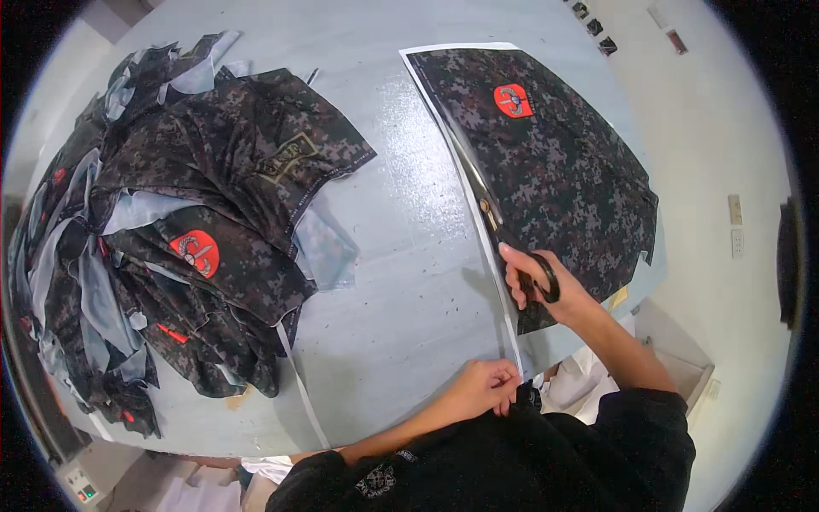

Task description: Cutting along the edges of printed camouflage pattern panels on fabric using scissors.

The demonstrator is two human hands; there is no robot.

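My right hand (533, 282) is closed through the black loop handles of a pair of long-bladed scissors (495, 218), whose blades point away from me along the left edge of a flat panel of dark digital-camouflage fabric (554, 179). The panel lies on the pale grey-blue worktable (401, 256), reaching from just under my right hand out to the far side, with a narrow white margin (467, 183) down its left edge — the blades sit right beside that margin. A red shield-shaped patch (513, 101) shows near the panel's far end, well apart from either hand.

My left hand (486, 386) is curled shut at the near end of the panel, fingertips pinching the white margin where it meets the table's edge, just below and to the left of my right hand.

Off to my left, well away from both hands, lies a heaped pile of cut camouflage pieces (171, 230) — some turned to show a pale grey underside, one bearing another red patch (196, 253). A thin white offcut strip (300, 380) trails from the pile toward the near table edge.
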